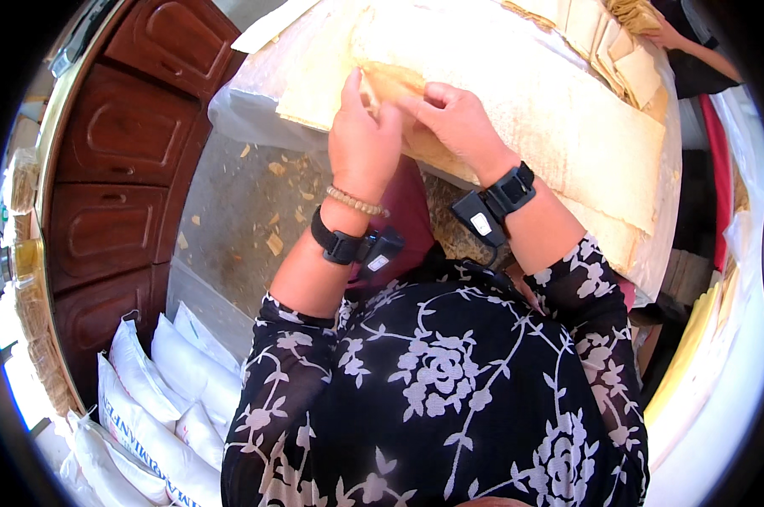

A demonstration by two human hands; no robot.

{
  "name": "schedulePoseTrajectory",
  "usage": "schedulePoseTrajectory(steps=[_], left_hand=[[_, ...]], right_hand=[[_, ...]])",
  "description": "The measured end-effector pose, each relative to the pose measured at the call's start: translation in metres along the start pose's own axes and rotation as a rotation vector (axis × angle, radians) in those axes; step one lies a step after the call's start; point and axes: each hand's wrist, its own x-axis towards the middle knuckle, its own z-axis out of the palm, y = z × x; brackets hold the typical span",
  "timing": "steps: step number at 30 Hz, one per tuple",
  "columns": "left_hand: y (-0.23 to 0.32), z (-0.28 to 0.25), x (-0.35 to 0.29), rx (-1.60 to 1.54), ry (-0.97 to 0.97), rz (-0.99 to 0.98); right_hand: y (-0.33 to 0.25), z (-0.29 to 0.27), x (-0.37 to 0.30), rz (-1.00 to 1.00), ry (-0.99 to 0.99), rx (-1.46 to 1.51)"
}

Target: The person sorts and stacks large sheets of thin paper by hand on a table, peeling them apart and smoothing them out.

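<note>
My left hand (363, 139) and my right hand (466, 127) meet over the near edge of a table. Between them is a small, thin, yellowish flatbread piece (395, 82), pinched in the fingers of both. Slight blur and glare hide its exact outline. Beneath and beyond my hands lie large, thin flatbread sheets (581, 139), pale tan with a rough surface, spread over the table. Their far part is washed out by bright light. Each wrist wears a black strap with a small device, and the left also has a beaded bracelet.
Folded flatbreads (606, 51) lie at the far right, near another person's hand (667, 35). Clear plastic sheeting (251, 114) hangs off the table's left edge. Dark red cabinets (111, 127) line the left, with white sacks (183, 372) below. Flakes (275, 244) litter the floor.
</note>
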Motion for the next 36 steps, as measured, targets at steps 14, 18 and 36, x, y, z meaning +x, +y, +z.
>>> schedulePoseTrajectory(steps=[14, 18, 36], left_hand=[[-0.008, -0.018, 0.004, 0.242, 0.026, -0.072], [-0.009, -0.027, 0.007, 0.360, 0.004, 0.055], [-0.010, 0.038, 0.094, 0.660, -0.021, 0.478]], right_hand=[[-0.017, -0.025, -0.003, 0.433, 0.381, 0.804], [-0.003, -0.022, -0.006, 0.389, 0.463, 0.867], [-0.031, -0.063, -0.022, 0.414, -0.030, 0.315]])
